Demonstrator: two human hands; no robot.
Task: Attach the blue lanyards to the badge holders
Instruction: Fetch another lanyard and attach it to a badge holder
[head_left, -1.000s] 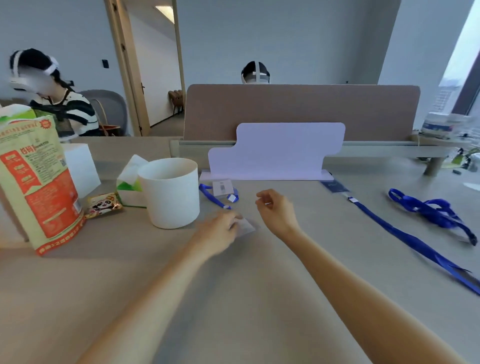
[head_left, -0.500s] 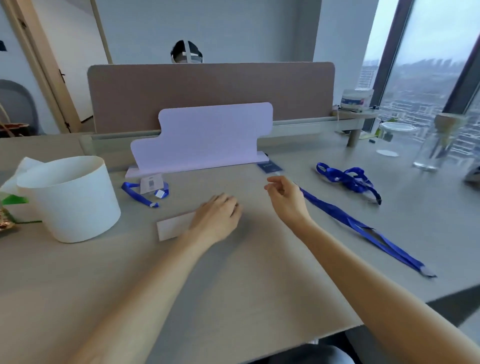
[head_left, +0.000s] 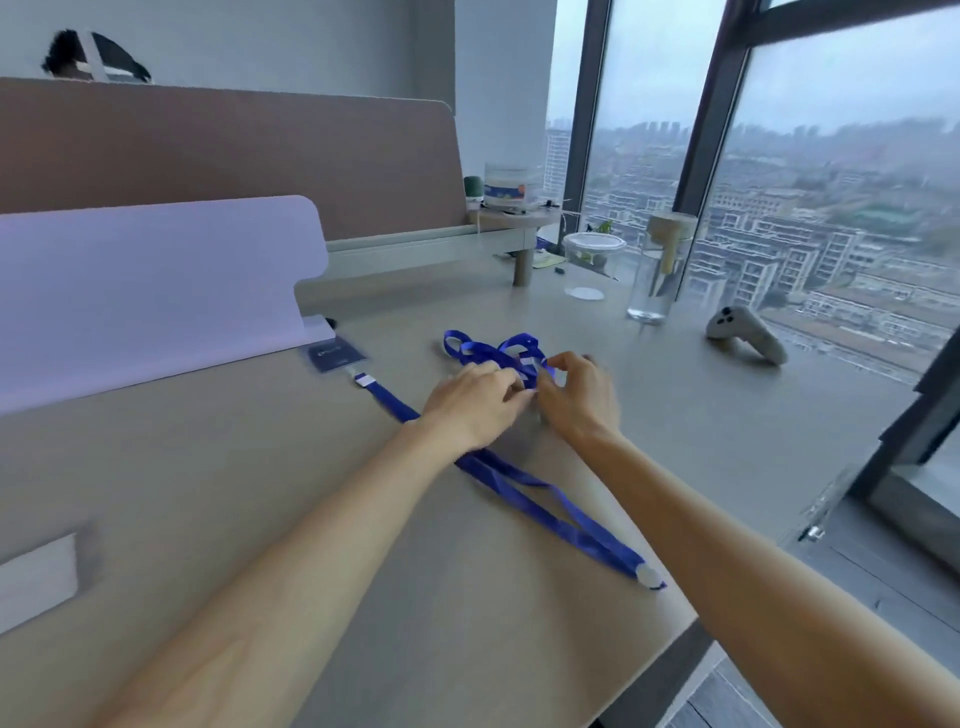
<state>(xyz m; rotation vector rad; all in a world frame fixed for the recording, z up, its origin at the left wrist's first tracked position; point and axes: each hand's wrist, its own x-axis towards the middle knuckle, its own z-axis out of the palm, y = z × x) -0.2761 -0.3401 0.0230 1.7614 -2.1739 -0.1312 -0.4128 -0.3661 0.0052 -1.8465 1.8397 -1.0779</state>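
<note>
A coiled blue lanyard (head_left: 485, 347) lies on the beige desk (head_left: 249, 467). Both my hands meet on its near side: my left hand (head_left: 475, 402) has its fingertips curled onto the strap, and my right hand (head_left: 576, 392) pinches it beside a white tag. A second blue lanyard (head_left: 524, 491) lies stretched out under my left wrist. It runs from a dark badge holder (head_left: 332, 356) to its clip end (head_left: 647, 576) near the desk edge. A pale badge holder (head_left: 36, 579) lies at the far left.
A lavender stand (head_left: 145, 280) and a brown partition (head_left: 234, 156) close off the back. A clear tub (head_left: 592, 260), a glass bottle (head_left: 654, 275) and a grey controller (head_left: 745, 332) stand at the right by the window. The desk edge (head_left: 691, 618) runs diagonally at lower right.
My view swung right. My left hand left the pale badge holder and both hands moved right onto the coiled lanyard. The white cup and the small lanyard are out of view.
</note>
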